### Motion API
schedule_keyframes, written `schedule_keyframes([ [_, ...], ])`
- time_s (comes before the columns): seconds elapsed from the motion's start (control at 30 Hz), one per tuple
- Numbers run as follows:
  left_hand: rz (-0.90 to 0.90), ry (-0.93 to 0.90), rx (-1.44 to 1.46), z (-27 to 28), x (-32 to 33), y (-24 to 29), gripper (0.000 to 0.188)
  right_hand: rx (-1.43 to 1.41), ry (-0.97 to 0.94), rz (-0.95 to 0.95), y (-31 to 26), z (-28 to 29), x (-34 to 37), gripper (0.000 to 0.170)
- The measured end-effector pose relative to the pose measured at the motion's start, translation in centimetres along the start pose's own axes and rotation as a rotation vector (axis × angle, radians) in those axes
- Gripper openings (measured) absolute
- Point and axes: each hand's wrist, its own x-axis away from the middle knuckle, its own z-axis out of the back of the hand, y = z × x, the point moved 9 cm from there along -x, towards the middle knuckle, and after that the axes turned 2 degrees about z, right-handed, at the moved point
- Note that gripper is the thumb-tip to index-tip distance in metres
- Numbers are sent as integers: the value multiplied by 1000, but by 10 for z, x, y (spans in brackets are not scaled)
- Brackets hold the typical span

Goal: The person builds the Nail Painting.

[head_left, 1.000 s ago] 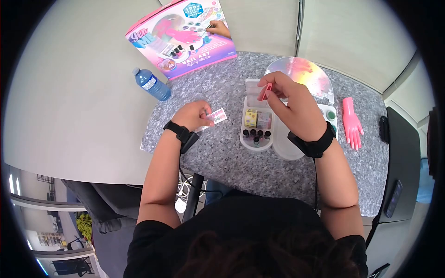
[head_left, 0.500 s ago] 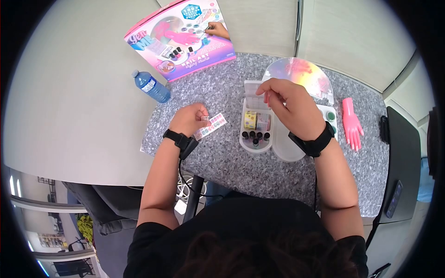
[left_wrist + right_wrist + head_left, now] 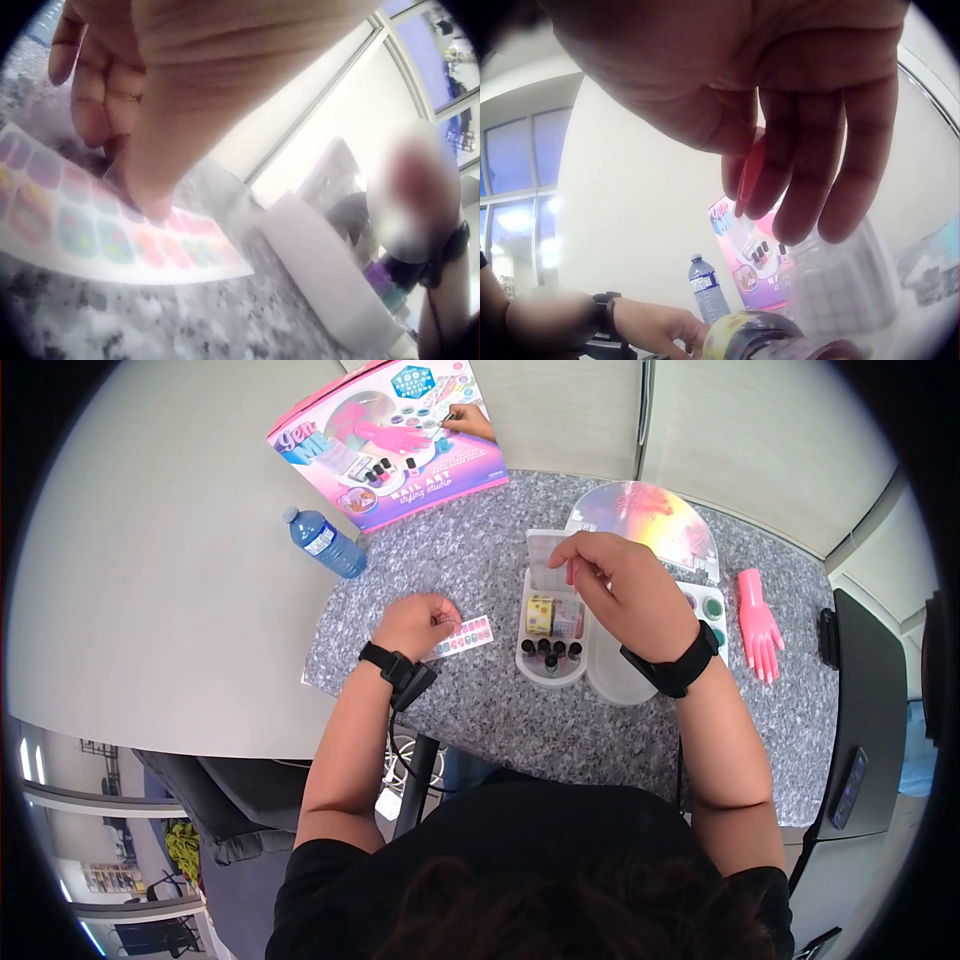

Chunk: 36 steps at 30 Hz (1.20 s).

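My left hand (image 3: 415, 625) is low over the left part of the tabletop. Between its thumb and fingers is one edge of a white sticker sheet (image 3: 112, 247), printed with rows of pastel nail shapes. Above the clear case (image 3: 552, 673), my right hand (image 3: 635, 590) pinches a small red tool (image 3: 751, 176) with a narrow tip, mostly hidden from the head view. Inside the case are a yellow patterned tape roll (image 3: 539, 616) and several small polish bottles (image 3: 546, 648) with black caps. The case's clear lid (image 3: 545, 550) is raised behind them.
A pink model hand (image 3: 760, 625) lies at the right. At the back are a shiny half-round panel (image 3: 645, 520) and a nail art box (image 3: 400, 445), with a water bottle (image 3: 325, 542) beside it. A palette with round coloured pots (image 3: 712, 607) is partly behind my right arm.
The sticker sheet came into fuller view, then turned flatter and shifted slightly right and down with my left hand. My right hand drew slightly lower, turning the red tool mostly out of view.
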Motion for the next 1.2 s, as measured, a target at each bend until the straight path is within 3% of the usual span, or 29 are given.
schedule_keyframes([
  [0.1,-7,18,-39,-1,3,2,12,0,-8,-9,2,0,-1,16],
  [0.2,-132,129,-175,6,9,12,10,15,1,7,0,2,0,16],
  [0.27,-184,228,114,20,14,8,15,20,6,12,0,3,-1,16],
  [0.37,-150,272,46,31,25,14,23,19,6,11,-1,3,0,15],
  [0.5,-100,235,-151,26,42,23,35,26,3,11,0,1,0,16],
  [0.57,44,64,-233,14,44,17,48,31,0,10,0,0,0,16],
  [0.67,40,69,-148,10,39,5,53,39,-6,14,-1,0,0,16],
  [1.03,54,40,-100,18,30,7,38,8,-33,-32,0,-2,1,16],
  [1.2,-9,124,5,40,33,37,26,120,59,103,3,8,-3,17],
])
